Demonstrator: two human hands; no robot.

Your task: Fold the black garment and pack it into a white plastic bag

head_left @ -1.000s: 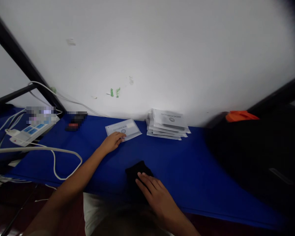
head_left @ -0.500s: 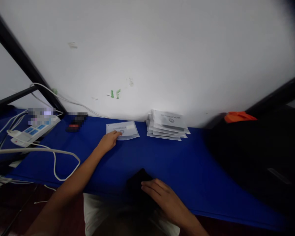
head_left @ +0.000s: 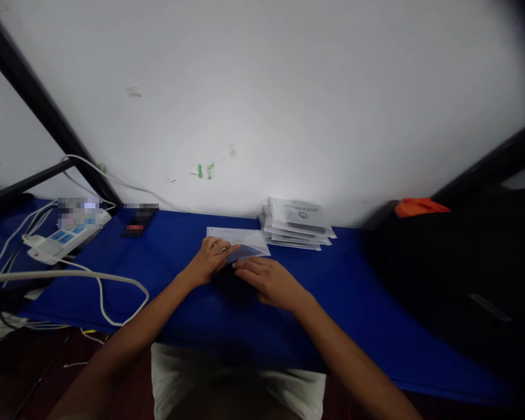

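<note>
A translucent printed bag (head_left: 249, 238) lies on the blue table (head_left: 332, 315), its near edge at my hands. My left hand (head_left: 209, 260) has its fingers closed on that edge. Just right of it, my right hand (head_left: 266, 280) is closed on a black folded item (head_left: 233, 283), which meets the bag's near edge; how far it reaches inside cannot be made out. Right behind the bag stands a stack of similar bags (head_left: 300, 219) against the wall.
At the left are a white power strip (head_left: 65, 236), a looping white cable (head_left: 126, 280) and a black and red object (head_left: 140, 221). A large black bulk (head_left: 455, 274) with an orange piece (head_left: 421, 207) fills the right side.
My right hand has moved up and forward with the black item to the bag. The bag and my left hand have shifted right, and the bag's near edge now meets the black item.
</note>
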